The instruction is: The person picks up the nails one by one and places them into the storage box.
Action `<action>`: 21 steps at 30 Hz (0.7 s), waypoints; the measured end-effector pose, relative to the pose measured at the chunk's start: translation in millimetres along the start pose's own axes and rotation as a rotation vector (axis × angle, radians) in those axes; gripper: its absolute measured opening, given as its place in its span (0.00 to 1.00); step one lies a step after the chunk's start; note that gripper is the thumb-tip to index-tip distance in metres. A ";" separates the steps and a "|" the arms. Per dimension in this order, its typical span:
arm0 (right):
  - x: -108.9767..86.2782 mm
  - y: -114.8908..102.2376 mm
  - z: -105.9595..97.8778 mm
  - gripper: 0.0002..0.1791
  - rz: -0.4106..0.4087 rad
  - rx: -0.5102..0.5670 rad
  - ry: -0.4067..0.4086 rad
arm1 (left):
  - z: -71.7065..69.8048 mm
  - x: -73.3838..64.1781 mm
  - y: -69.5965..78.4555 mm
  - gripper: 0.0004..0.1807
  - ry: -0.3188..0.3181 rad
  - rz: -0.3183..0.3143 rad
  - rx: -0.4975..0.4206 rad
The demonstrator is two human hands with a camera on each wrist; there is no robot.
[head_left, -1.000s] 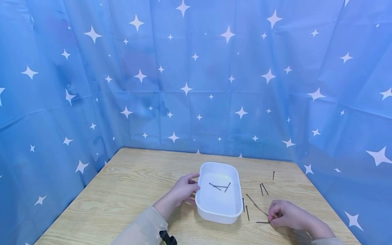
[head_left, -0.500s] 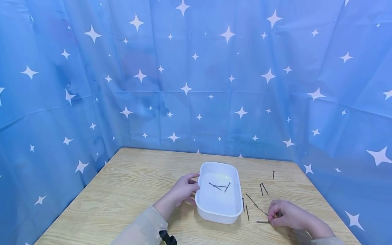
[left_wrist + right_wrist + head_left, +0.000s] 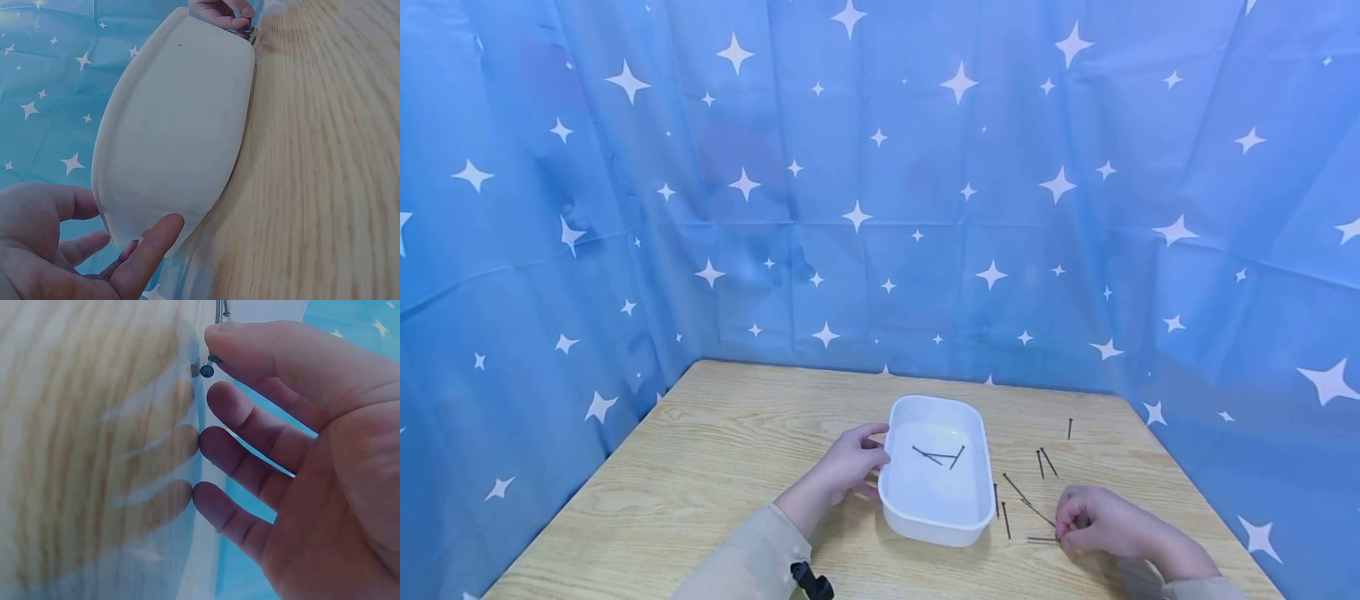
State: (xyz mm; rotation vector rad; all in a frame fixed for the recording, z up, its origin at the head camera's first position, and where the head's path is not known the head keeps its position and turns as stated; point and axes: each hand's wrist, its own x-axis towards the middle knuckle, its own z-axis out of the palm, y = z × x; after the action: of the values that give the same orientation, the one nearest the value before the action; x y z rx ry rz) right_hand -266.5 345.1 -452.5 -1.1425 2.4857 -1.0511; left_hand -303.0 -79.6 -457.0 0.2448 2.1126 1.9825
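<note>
A white plastic tray [image 3: 927,531] stands on the wooden table with three dark nails [image 3: 957,458] lying inside it. My left hand [image 3: 847,462] touches its left side, the fingers [image 3: 78,203] at the rim and the thumb against the outer wall. To the right of the tray, low over the tabletop, my right hand [image 3: 1101,525] pinches a nail [image 3: 1041,540] between thumb and index finger. Another nail [image 3: 1037,512] lies slanted with its end right at these fingertips. In the right wrist view the nail heads [image 3: 207,371] show beside the thumb, while the other fingers are spread.
Two nails [image 3: 1007,523] lie close along the tray's right side, and one [image 3: 1015,487] just beyond them. A pair of nails [image 3: 1048,463] and a single nail [image 3: 1070,429] lie farther back. A blue curtain [image 3: 880,250] with white stars surrounds the table [image 3: 737,433].
My right hand has shifted very slightly away from the table's front, along with the nail at its fingertips. The left hand and the tray stay as they were.
</note>
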 end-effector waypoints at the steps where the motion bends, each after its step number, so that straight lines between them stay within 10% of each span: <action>1: 0.1 -0.2 -0.1 0.09 -0.001 -0.010 0.005 | 0.1 0.0 0.4 0.37 0.000 -0.001 -0.002; 21: 3.8 -8.4 -8.7 0.08 0.034 -0.154 0.088 | 0.7 0.1 -0.6 0.36 0.008 0.001 0.009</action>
State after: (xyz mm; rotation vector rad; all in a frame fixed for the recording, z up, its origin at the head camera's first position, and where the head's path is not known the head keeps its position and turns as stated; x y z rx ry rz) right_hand -268.1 343.2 -440.1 -1.1138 2.6853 -0.9335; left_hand -302.8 -78.9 -457.7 0.2393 2.1269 1.9784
